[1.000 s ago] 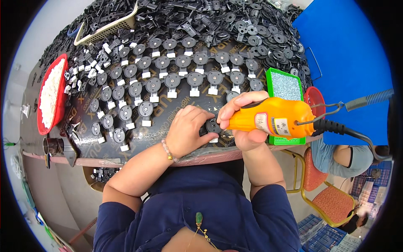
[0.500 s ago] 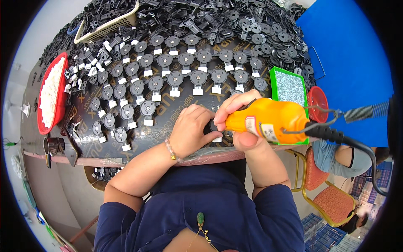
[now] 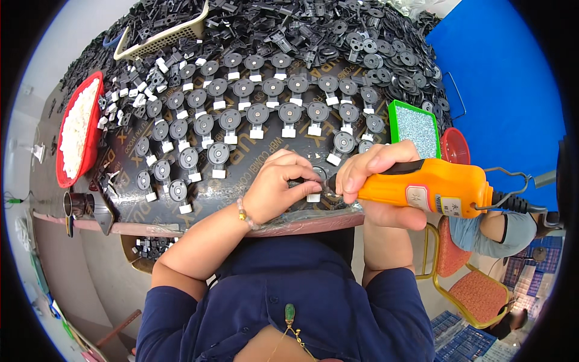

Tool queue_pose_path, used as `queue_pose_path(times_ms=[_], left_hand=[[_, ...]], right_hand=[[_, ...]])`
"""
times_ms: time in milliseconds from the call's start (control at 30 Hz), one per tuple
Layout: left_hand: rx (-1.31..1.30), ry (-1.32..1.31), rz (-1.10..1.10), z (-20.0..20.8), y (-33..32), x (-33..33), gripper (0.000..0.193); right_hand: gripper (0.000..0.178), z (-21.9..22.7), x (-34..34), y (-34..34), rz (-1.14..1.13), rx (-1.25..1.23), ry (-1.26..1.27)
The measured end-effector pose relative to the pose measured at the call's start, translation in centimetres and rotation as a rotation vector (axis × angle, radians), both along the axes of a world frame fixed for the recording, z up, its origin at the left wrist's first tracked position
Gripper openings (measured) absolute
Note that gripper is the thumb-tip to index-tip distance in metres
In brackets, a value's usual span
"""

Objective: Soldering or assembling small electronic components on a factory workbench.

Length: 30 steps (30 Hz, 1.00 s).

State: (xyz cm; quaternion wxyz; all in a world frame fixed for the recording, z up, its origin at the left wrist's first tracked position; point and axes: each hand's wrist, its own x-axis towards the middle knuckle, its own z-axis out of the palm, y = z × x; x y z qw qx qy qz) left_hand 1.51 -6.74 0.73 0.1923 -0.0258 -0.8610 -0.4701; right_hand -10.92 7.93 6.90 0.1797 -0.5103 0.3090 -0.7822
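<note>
Near the table's front edge, my left hand (image 3: 278, 190) has its thumb and fingers closed on a small black disc assembly with a white block (image 3: 313, 197), mostly hidden by the fingers. My right hand (image 3: 380, 181) grips an orange electric screwdriver (image 3: 431, 190), lying almost level with its tip pointing left toward that assembly. Fingers hide most of the tip, so contact with the part cannot be made out. Beyond my hands, similar disc assemblies (image 3: 257, 113) stand in rows on the dark tabletop, each with a white block at its near end.
At right are a green tray (image 3: 395, 123) of small silvery pieces and a red bowl (image 3: 455, 146). A red basin (image 3: 93, 142) of white pieces sits left. Loose black parts (image 3: 289, 30) heap along the back, beside a beige basket (image 3: 160, 41). The screwdriver's cord (image 3: 512, 202) trails right.
My right hand has drawn the screwdriver rightward and slightly nearer me, uncovering disc assemblies behind it. My left hand stays at the assembly. The whole view has shifted slightly.
</note>
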Motion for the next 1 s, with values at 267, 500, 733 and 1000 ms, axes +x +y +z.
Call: queue_pose_path(times_ms=[267,500,733,1000], left_hand=[[0.133,-0.038,0.014,-0.2,0.0,0.1,0.013],[0.056,-0.027,0.025,0.2,0.1,0.2,0.013],[-0.126,-0.011,0.072,0.4,0.5,0.2,0.035],[-0.33,-0.047,0.133,-0.1,0.8,0.3,0.054]], right_hand=[[0.083,0.5,0.4,0.1,0.019,-0.093,-0.098],[0.083,0.2,0.8,0.2,0.018,-0.081,-0.1],[0.08,-0.5,0.4,0.3,-0.043,-0.017,-0.02],[0.082,-1.0,0.7,0.8,-0.135,0.209,-0.123]])
